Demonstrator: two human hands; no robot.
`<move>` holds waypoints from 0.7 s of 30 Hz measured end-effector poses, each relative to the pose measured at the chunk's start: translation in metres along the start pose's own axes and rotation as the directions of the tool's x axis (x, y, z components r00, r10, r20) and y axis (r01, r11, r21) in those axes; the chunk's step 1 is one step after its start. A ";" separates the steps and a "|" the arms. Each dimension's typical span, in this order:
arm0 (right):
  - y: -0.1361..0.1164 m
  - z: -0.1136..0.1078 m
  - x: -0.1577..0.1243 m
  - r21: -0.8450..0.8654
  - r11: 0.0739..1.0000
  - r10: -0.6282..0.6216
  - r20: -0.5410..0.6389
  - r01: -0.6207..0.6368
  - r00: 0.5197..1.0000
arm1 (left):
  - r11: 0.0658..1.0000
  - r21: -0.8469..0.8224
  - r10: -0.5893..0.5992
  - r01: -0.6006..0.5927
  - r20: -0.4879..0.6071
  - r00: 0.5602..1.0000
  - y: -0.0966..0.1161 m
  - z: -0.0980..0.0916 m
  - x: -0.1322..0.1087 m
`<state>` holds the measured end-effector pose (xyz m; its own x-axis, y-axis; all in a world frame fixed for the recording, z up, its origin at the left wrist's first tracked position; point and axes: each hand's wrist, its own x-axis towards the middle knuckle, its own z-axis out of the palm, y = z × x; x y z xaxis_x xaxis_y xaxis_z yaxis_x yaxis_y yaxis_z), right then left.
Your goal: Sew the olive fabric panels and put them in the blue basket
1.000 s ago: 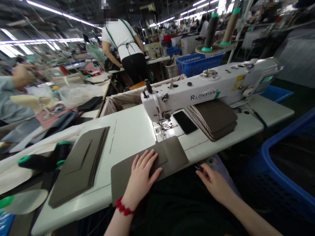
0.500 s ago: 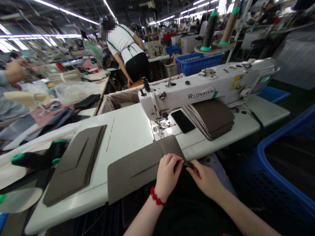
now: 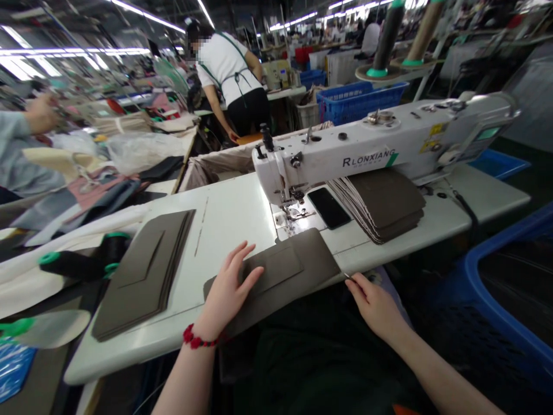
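A grey-brown panel (image 3: 317,259) with a sewn-on pocket piece lies at the front edge of the sewing table, partly over my lap. My left hand (image 3: 231,282) is over its left part, fingers spread, holding nothing; whether the fingertips press on it I cannot tell. At the panel's right corner, my right hand (image 3: 375,305) is closed on a small tool with a thin metal tip (image 3: 347,276); the fingers hide most of it. Just behind the panel stands the sewing machine (image 3: 319,167), its needle area lit.
A phone (image 3: 329,208) lies beside the needle, near a stack of brown panels (image 3: 384,207) under the machine arm. Pocketed panels (image 3: 142,271) are stacked at left, by black thread cones (image 3: 71,268). A blue basket (image 3: 479,276) stands right; a co-worker (image 3: 233,72) bends beyond.
My left hand has left the right corner and moved left over the panel, its fingers opening. My right hand has shifted slightly right, with the tool's tip now showing. The view has shifted somewhat.
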<state>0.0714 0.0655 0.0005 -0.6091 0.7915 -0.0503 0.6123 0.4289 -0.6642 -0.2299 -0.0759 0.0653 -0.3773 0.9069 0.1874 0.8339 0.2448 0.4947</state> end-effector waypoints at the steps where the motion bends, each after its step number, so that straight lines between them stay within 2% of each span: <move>1: 0.000 0.000 0.001 0.011 1.000 -0.002 -0.006 0.002 1.000 | 0.996 0.087 -0.023 0.020 0.030 0.999 -0.012 0.000 0.000; 3: -0.001 0.000 0.002 0.018 1.000 -0.006 -0.028 0.006 1.000 | 0.973 0.228 -0.040 0.020 0.084 0.996 -0.029 0.004 -0.002; 6: 0.000 0.000 0.001 -0.036 0.999 -0.001 -0.042 -0.001 0.999 | 0.946 0.324 -0.020 -0.019 0.117 0.993 -0.040 0.012 -0.006; 9: 0.003 0.001 -0.002 -0.096 0.995 0.008 -0.020 -0.010 1.000 | 0.940 0.340 -0.013 -0.026 0.112 0.994 -0.040 0.014 -0.007; 13: -0.001 0.004 -0.004 -0.076 0.997 -0.008 -0.003 0.008 1.000 | 0.943 0.332 -0.005 -0.030 0.103 0.995 -0.040 0.014 -0.007; 21: -0.009 0.003 0.009 -0.081 0.997 -0.017 -0.050 0.013 0.999 | 0.933 0.356 0.018 -0.048 0.087 0.996 -0.046 0.017 -0.007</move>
<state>0.0588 0.0672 0.0035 -0.5932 0.8050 -0.0019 0.6435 0.4728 -0.6020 -0.2590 -0.0876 0.0274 -0.3260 0.9376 0.1211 0.9396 0.3073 0.1504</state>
